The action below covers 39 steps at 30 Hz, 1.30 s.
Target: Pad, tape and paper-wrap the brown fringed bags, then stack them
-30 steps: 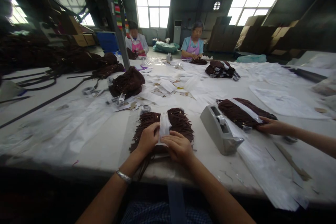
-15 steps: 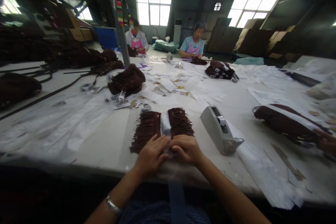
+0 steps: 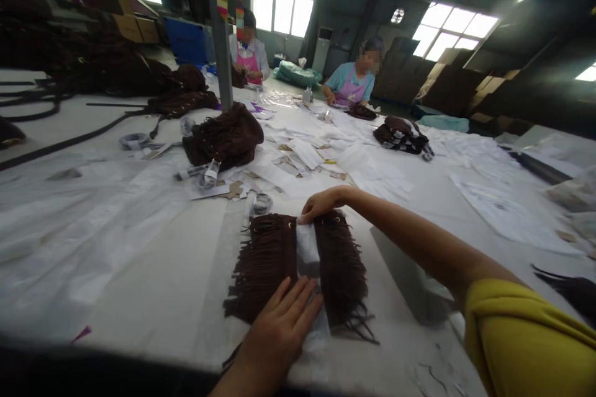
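A dark brown fringed bag lies on the table in front of me, its fringe hanging to both sides and metal eyelets near its far edge. Down its middle runs a shiny clear plastic strip. My left hand rests flat on the near end of the strip, fingers stretched out. At the far edge, my right hand has its thumb on the strip's top end and its fingers curled over, pinching there. Partly behind my right forearm stands a grey tape dispenser.
Another brown bag sits ahead to the left, near a metal post. A folded brown bundle lies further right. Clear plastic bags and paper scraps cover much of the table. Two people in pink aprons work across it.
My right hand has moved from the near end to the bag's far edge. My left hand has flattened on the near end. The view has shifted closer, and the brown bundle at right is gone from sight.
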{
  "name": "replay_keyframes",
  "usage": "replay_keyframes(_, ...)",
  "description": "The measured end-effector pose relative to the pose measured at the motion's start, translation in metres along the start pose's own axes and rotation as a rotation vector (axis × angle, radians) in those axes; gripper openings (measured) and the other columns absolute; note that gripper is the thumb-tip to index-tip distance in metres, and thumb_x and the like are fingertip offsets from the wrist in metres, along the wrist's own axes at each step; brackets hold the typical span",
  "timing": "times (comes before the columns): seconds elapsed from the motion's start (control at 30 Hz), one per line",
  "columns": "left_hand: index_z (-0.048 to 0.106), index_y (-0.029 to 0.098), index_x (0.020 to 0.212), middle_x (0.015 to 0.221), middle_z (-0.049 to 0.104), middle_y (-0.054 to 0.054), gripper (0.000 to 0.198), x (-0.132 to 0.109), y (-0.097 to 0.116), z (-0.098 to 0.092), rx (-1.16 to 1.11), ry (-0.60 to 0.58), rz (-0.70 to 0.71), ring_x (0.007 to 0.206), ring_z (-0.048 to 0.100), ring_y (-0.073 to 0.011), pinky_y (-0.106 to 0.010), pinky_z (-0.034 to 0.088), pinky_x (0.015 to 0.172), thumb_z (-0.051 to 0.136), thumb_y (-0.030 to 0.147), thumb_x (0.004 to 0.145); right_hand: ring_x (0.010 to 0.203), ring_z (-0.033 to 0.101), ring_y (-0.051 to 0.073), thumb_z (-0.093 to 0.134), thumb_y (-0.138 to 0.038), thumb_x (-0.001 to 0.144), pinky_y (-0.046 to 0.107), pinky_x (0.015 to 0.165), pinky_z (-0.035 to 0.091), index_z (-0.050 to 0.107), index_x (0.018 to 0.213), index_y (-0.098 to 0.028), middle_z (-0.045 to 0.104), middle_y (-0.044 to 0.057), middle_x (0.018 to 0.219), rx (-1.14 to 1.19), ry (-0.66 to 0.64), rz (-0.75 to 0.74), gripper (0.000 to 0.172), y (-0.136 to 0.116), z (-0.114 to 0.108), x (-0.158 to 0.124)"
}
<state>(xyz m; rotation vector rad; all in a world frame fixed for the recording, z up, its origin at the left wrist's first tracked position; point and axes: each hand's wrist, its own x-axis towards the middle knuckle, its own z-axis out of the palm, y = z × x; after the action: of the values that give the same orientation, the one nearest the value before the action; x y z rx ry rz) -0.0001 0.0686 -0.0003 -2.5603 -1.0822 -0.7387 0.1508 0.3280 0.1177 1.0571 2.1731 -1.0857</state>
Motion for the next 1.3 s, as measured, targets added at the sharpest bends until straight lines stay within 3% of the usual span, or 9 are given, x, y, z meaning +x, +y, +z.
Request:
replay_keyframes(0.1, 0.055, 0.020, 0.137, 0.147, 0.051, -0.003, 0.043, -0.001, -0.002, 0.000, 0.000, 0.027, 0.033, 0.136, 0.046, -0.0196, -0.039, 0.037, 0.115, 0.036, 0.016, 0.099, 0.071, 0.067, 0.014, 0.079, -0.058, 0.068, 0.025, 0.074, 0.053, 0.074, 0.091, -0.014, 0.073, 0.001, 0.080, 0.327, -0.364, -0.076, 0.050, 0.009, -0.007, 0.004)
replay_keyframes(0.27, 0.061, 0.022, 0.132, 0.143, 0.056, -0.005, 0.039, -0.001, -0.006, 0.002, -0.033, 0.091, 0.077, 0.135, 0.048, -0.0212, -0.040, 0.033, 0.118, 0.040, 0.019, 0.099, 0.067, 0.068, 0.015, 0.086, -0.051, 0.061, 0.027, 0.070, 0.055, 0.074, 0.089, -0.014, 0.073, 0.001, 0.077, 0.524, -0.411, -0.135, 0.048, 0.002, -0.003, 0.018)
replay_keyframes(0.37, 0.059, 0.022, 0.134, 0.144, 0.055, -0.005, 0.039, -0.002, -0.007, 0.004, -0.049, 0.068, 0.086, 0.136, 0.047, -0.0213, -0.039, 0.030, 0.119, 0.043, 0.021, 0.098, 0.067, 0.067, 0.015, 0.083, -0.051, 0.066, 0.024, 0.064, 0.053, 0.075, 0.090, -0.017, 0.073, -0.001, 0.078, 0.430, -0.290, -0.164, 0.042, -0.012, 0.005, 0.035)
replay_keyframes(0.5, 0.059, 0.021, 0.134, 0.144, 0.055, -0.005, 0.040, -0.001, -0.006, 0.002, -0.068, 0.054, 0.070, 0.137, 0.046, -0.0210, -0.041, 0.022, 0.122, 0.042, 0.021, 0.099, 0.079, 0.067, 0.016, 0.073, -0.050, 0.080, 0.022, 0.070, 0.050, 0.076, 0.096, -0.017, 0.075, 0.001, 0.085, 0.044, 0.018, -0.178, 0.037, -0.020, 0.007, 0.045)
replay_keyframes(0.7, 0.054, 0.019, 0.138, 0.143, 0.056, -0.006, 0.044, 0.000, 0.000, -0.003, -0.107, 0.045, 0.014, 0.135, 0.048, -0.0194, -0.040, 0.029, 0.120, 0.033, 0.014, 0.099, 0.092, 0.069, 0.016, 0.057, -0.036, 0.095, 0.026, 0.086, 0.050, 0.072, 0.111, -0.020, 0.076, 0.003, 0.103, -0.090, 0.561, -0.285, 0.028, -0.014, 0.022, -0.010)
replay_keyframes(0.83, 0.057, 0.015, 0.132, 0.143, 0.055, -0.008, 0.044, 0.000, 0.002, -0.006, -0.217, 0.029, -0.043, 0.135, 0.048, -0.0187, -0.040, 0.030, 0.120, 0.034, 0.006, 0.095, 0.105, 0.067, 0.018, 0.056, -0.031, 0.096, 0.031, 0.093, 0.051, 0.068, 0.118, -0.023, 0.072, 0.004, 0.114, -0.146, 0.966, -0.421, 0.026, -0.019, 0.085, -0.081)
replay_keyframes(0.97, 0.058, 0.014, 0.125, 0.145, 0.052, -0.012, 0.047, 0.001, 0.002, -0.011, -0.332, -0.048, -0.071, 0.136, 0.048, -0.0212, -0.044, 0.029, 0.120, 0.038, -0.001, 0.085, 0.109, 0.065, 0.020, 0.062, -0.033, 0.093, 0.039, 0.105, 0.047, 0.066, 0.119, -0.029, 0.073, 0.002, 0.112, -0.193, 1.099, -0.450, 0.027, -0.019, 0.187, -0.140)
replay_keyframes(1.13, 0.055, 0.017, 0.127, 0.148, 0.049, -0.012, 0.046, 0.002, 0.001, -0.016, -0.403, -0.141, -0.092, 0.138, 0.044, -0.0242, -0.048, 0.030, 0.119, 0.048, 0.005, 0.083, 0.138, 0.044, 0.026, 0.065, -0.037, 0.090, 0.054, 0.120, 0.023, 0.051, 0.140, -0.026, 0.055, 0.008, 0.143, -0.387, 0.914, -0.389, 0.053, -0.009, 0.306, -0.152)
replay_keyframes(1.3, 0.054, 0.017, 0.126, 0.146, 0.051, -0.014, 0.035, 0.002, 0.000, -0.016, -0.355, -0.138, -0.064, 0.137, 0.046, -0.0250, -0.049, 0.031, 0.117, 0.053, 0.018, 0.091, 0.148, 0.026, 0.024, 0.052, -0.008, 0.092, 0.054, 0.119, 0.027, 0.035, 0.151, -0.025, 0.035, 0.008, 0.157, -0.471, 0.839, -0.371, 0.064, -0.001, 0.348, -0.131)
